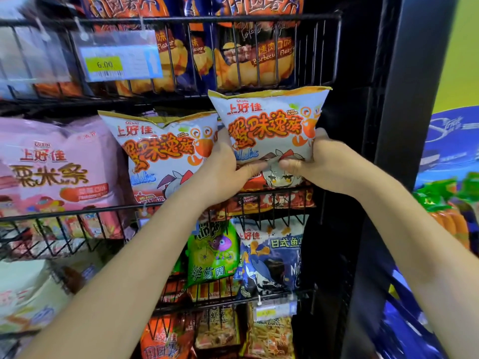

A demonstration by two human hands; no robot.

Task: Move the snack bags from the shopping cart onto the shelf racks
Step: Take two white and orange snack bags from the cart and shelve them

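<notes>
Both my hands hold one white crab-flavour snack bag [269,123] with orange lettering, upright above the front wire of the middle rack [85,211]. My left hand [228,169] grips its lower left side, thumb across the front. My right hand [311,164] grips the lower right corner the same way. An identical crab-flavour bag [160,151] stands in the rack just to the left, touching the held one. The shopping cart is out of view.
Pink corn-stick bags [57,167] fill the rack's left end. Barbecue chip bags [254,50] sit in the upper rack, with a price tag [116,60] hung there. Green and blue snack bags [215,250] occupy the lower rack. A black shelf upright [396,125] stands right.
</notes>
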